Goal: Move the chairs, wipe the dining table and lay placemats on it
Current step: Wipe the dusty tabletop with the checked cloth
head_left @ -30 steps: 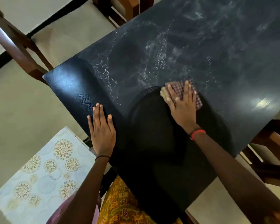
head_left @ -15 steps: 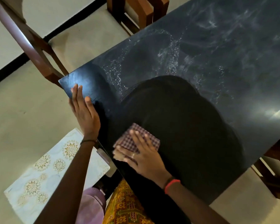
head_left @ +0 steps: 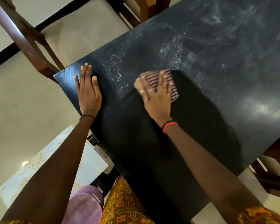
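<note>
The black dining table point(head_left: 217, 78) fills the right of the head view, its far part dusty with grey smears and white specks, its near part wiped dark. My right hand point(head_left: 157, 96) presses flat with spread fingers on a checked cloth point(head_left: 172, 88) at the border between wiped and dusty surface. My left hand point(head_left: 87, 89) rests flat, fingers straight, near the table's left corner. A pale floral placemat point(head_left: 44, 168) lies low at the left, beside the table edge.
A brown wooden chair point(head_left: 27, 39) stands off the table's left corner. Another chair point(head_left: 145, 7) is at the far edge, and a third point(head_left: 275, 172) at the right edge. Beige floor point(head_left: 23, 102) lies to the left.
My right hand has pushed the cloth from the near table edge away and to the right, into the dusty area. My left hand stays flat near the corner.
</note>
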